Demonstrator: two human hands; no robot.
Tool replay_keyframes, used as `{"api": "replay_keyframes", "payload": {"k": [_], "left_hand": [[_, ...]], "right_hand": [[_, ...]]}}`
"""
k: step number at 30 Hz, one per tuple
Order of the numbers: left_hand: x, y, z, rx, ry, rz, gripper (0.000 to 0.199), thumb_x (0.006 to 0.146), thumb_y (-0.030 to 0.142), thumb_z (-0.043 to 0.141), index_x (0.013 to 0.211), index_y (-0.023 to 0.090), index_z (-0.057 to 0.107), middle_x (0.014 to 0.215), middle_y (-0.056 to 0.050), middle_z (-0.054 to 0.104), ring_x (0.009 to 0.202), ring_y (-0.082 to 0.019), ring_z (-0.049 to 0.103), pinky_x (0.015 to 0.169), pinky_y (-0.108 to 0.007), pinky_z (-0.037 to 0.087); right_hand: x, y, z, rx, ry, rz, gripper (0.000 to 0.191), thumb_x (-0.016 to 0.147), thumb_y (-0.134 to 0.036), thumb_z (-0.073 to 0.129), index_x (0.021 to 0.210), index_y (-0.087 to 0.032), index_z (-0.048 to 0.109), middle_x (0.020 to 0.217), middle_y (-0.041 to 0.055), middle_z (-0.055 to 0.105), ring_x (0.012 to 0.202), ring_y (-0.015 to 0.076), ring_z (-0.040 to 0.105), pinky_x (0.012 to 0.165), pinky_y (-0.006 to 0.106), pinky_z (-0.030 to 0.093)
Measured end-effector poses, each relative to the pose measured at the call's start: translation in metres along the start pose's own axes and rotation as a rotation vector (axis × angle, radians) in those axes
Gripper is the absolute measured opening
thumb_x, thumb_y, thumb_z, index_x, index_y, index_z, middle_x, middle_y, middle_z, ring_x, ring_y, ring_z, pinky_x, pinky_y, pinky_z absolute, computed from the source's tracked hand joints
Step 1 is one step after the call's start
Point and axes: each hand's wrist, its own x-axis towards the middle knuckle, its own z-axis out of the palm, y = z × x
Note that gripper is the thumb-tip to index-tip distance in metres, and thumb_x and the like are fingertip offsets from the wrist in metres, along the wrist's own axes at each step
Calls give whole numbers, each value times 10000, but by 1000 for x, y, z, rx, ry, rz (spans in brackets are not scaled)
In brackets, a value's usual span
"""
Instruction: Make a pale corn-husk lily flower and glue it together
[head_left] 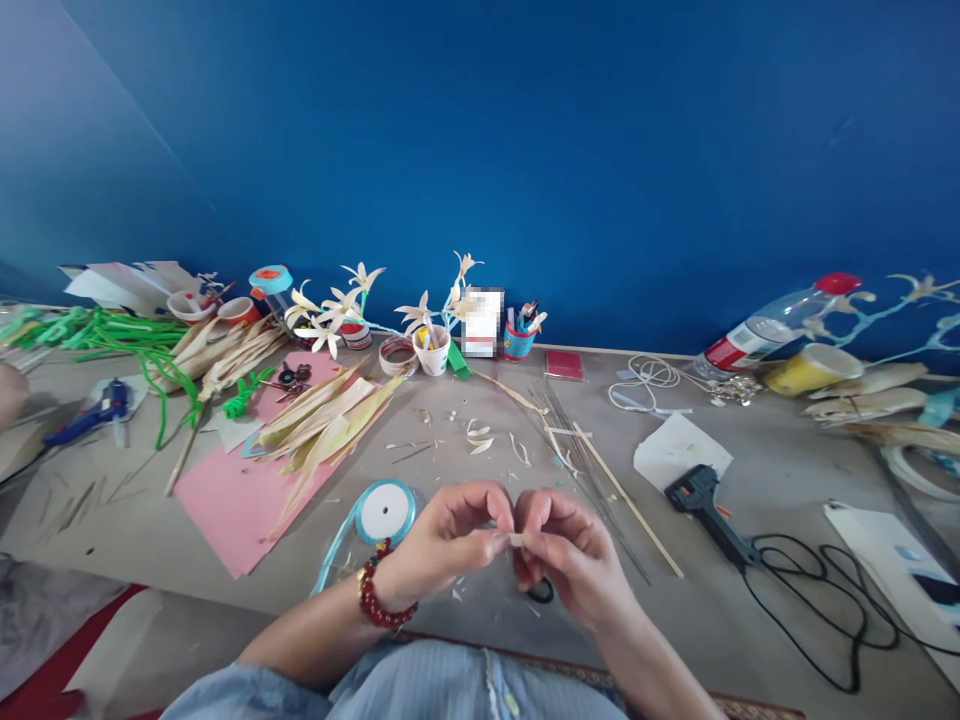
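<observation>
Between the fingertips of both hands is a small pale strip (517,540), perhaps a piece of corn husk. My left hand (465,535) pinches its left end, and a red bead bracelet (379,590) circles that wrist. My right hand (566,555) pinches the other end. A black loop (540,590), which looks like a scissor handle, shows just below the right fingers; the rest is hidden. Beside the left wrist lies a spool of light blue ribbon (385,510). Pale scraps (480,437) and thin wires (570,430) are scattered beyond the hands.
Corn husks (337,415) lie on pink paper (225,500) at left. White husk flowers (337,310) and a paper cup (431,350) stand near the blue wall. To the right are a black glue gun (709,510) with a looping cord and a tilted plastic bottle (772,325). Another glue gun (109,405) sits far left.
</observation>
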Motion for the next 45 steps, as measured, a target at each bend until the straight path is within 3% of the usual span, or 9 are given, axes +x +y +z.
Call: {"api": "replay_keyframes", "payload": {"k": [3, 9, 15, 18, 23, 29, 32, 38, 45], "left_hand": [[0, -7, -2, -130, -36, 16, 205, 819, 316, 688, 773, 160, 564, 715, -28, 582, 654, -194, 643, 612, -302, 489], [-2, -11, -9, -224, 104, 56, 162, 771, 230, 677, 674, 155, 571, 615, 5, 511, 619, -121, 489, 699, -279, 437], [-4, 3, -4, -74, 36, 10, 214, 801, 333, 669, 870, 134, 635, 808, -71, 622, 745, -209, 623, 721, -341, 478], [-3, 8, 1, -19, 1, -20, 190, 823, 322, 682, 815, 148, 606, 743, -46, 615, 685, -194, 640, 673, -319, 491], [-2, 4, 2, -15, 23, -30, 212, 800, 315, 710, 731, 149, 598, 685, -16, 565, 637, -167, 622, 639, -290, 484], [-3, -5, -6, -195, 117, 21, 202, 756, 304, 726, 696, 154, 606, 641, -8, 553, 640, -139, 529, 712, -315, 484], [-4, 0, -5, -138, 149, -2, 172, 784, 300, 707, 765, 141, 645, 701, -29, 583, 693, -148, 543, 744, -301, 464], [-2, 10, 6, -34, -13, -94, 228, 810, 352, 707, 807, 144, 615, 758, -48, 627, 715, -187, 631, 714, -304, 455], [0, 2, 7, -95, -6, -73, 245, 777, 343, 734, 734, 149, 591, 726, -31, 598, 663, -175, 618, 628, -294, 476]], "right_hand": [[2, 5, 2, 136, -17, -1, 209, 738, -273, 801, 670, -174, 630, 607, -49, 531, 406, 66, 468, 405, 208, 495], [5, 2, 2, 312, -71, -4, 167, 792, -229, 747, 684, -176, 632, 560, -56, 525, 376, 38, 354, 385, 163, 460], [3, 2, -1, 181, -27, -24, 165, 782, -265, 768, 719, -181, 640, 599, -48, 539, 418, 61, 415, 417, 202, 499], [1, 4, -2, 102, 3, -17, 187, 771, -289, 781, 715, -177, 643, 609, -41, 548, 439, 74, 460, 443, 219, 513], [-1, 6, 2, 57, 23, -25, 213, 739, -290, 804, 682, -170, 637, 608, -29, 560, 448, 92, 501, 450, 233, 520], [0, 0, 3, 268, 21, -109, 234, 774, -304, 773, 664, -195, 597, 551, -70, 481, 398, 55, 350, 436, 196, 485], [1, -2, 0, 209, 20, -128, 214, 782, -291, 766, 680, -195, 604, 573, -61, 497, 412, 61, 375, 427, 196, 485], [-1, 1, 0, 84, 60, -67, 207, 751, -306, 801, 694, -178, 648, 592, -40, 520, 444, 83, 467, 405, 206, 488], [-4, 5, 2, 79, 49, -56, 228, 729, -310, 812, 670, -180, 635, 584, -30, 560, 448, 94, 494, 445, 223, 508]]}}
